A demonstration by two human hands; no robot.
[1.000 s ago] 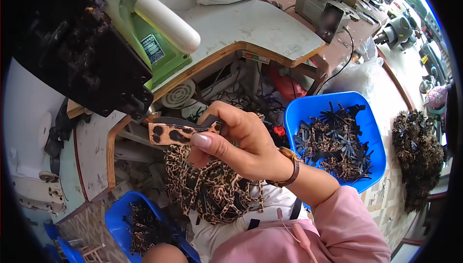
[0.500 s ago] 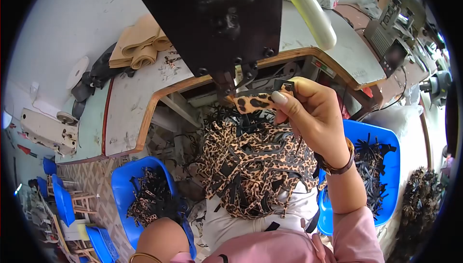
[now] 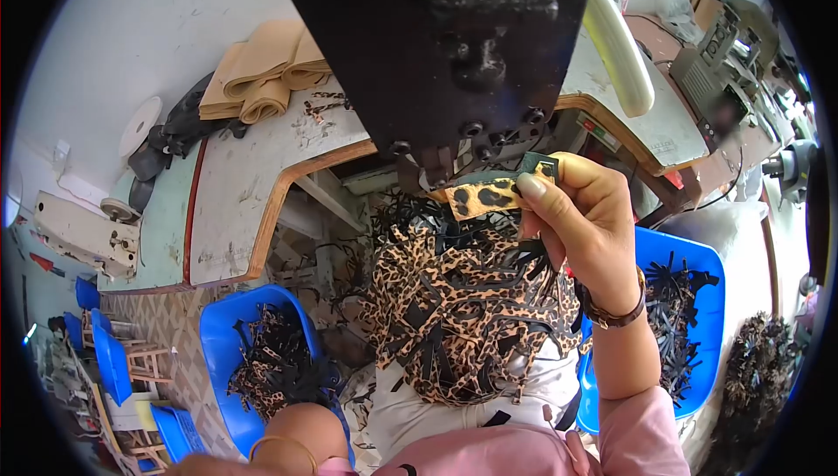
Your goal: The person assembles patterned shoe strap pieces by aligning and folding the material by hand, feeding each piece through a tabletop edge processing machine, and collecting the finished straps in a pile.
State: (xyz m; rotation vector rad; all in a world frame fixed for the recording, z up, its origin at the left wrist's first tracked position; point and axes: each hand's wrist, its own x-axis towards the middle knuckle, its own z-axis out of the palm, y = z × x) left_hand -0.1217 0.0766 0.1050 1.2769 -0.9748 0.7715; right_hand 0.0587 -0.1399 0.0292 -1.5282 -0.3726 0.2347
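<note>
My right hand (image 3: 580,223) pinches a short leopard-print strap piece (image 3: 483,199) with a black edge and a black tab (image 3: 541,164) at its right end. The strap's left end lies at the lower tip of a black machine head (image 3: 445,83), though whether they touch is unclear. A heap of leopard-print and black strap pieces (image 3: 471,301) covers my lap below. At the bottom left edge, only a blurred part of my left hand (image 3: 205,465) shows, beyond a bracelet; its fingers are out of sight.
Blue bins (image 3: 209,349) of strap pieces stand on both sides, the right bin (image 3: 711,319) beneath my forearm. Folded brown paper (image 3: 262,70) lies on the worktable (image 3: 236,205), which has a cut-out edge. A pale curved tube (image 3: 624,48) hangs beside the machine.
My view has shifted, so the machine head sits farther right. My right hand still holds the strap by the machine tip. My left hand has come partly into view at the bottom left.
</note>
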